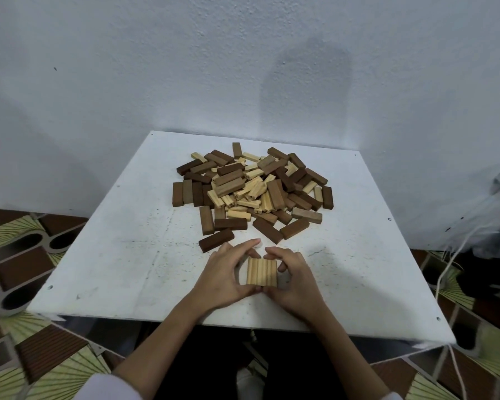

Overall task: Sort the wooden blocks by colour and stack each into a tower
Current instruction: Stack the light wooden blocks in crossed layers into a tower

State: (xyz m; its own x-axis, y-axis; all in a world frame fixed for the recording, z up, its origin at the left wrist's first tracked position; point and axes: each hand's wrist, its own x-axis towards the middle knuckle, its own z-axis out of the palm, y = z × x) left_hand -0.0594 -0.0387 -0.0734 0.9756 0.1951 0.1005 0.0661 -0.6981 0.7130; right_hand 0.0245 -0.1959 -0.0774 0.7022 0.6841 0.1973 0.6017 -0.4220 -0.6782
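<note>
A row of several light wooden blocks (261, 271) lies side by side on the white table (122, 255), near its front edge. My left hand (225, 274) cups the row's left side and my right hand (293, 277) cups its right side; fingers curl round the far ends and thumbs meet at the near end. Behind them sprawls a mixed heap of light and dark blocks (251, 189). A single dark block (216, 240) lies just beyond my left fingers.
The table stands against a pale blue wall (243, 67). Patterned floor tiles (26, 255) show on both sides. A plastic bag and white cords (479, 220) lie to the right of the table. Bare tabletop stretches left and right of my hands.
</note>
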